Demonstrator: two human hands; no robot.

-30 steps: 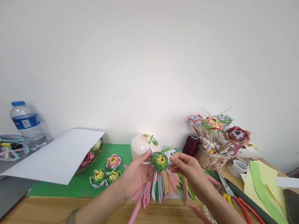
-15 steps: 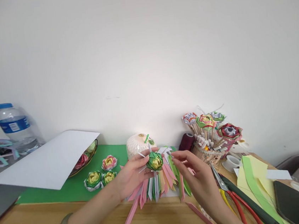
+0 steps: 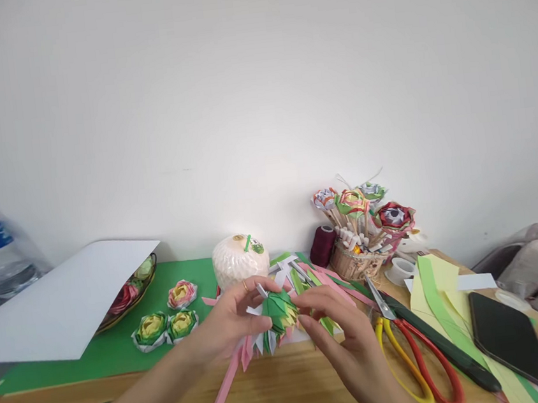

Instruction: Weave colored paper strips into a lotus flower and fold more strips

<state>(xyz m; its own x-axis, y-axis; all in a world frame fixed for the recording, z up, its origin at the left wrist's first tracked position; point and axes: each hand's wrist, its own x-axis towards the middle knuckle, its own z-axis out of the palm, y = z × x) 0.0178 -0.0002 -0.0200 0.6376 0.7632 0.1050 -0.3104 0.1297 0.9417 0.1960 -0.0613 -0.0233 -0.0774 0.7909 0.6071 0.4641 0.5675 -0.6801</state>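
In the head view, my left hand (image 3: 236, 317) grips a green and yellow folded-paper flower (image 3: 279, 310) between thumb and fingers. Its green outer petals face up and its yellow centre is tilted to the right. Narrow white strips stick out near my left fingertips. From the right, my right hand (image 3: 343, 331) curls in, with thumb and fingertips at the flower's yellow side. Below and behind the flower lies a pile of pink, green and white paper strips (image 3: 323, 279), partly hidden by my hands.
Finished paper flowers (image 3: 182, 324) lie on a green sheet (image 3: 74, 363) at left, near a large white sheet (image 3: 72, 299). Scissors (image 3: 418, 365), a phone (image 3: 509, 340), tape (image 3: 401, 271) and a basket of stemmed flowers (image 3: 357, 263) stand right. A white lidded pot (image 3: 239, 262) is behind.
The view has swung to the right. My right hand let go of a white strip, drew back, then came to the flower's side. The flower has turned from facing me toward the right.
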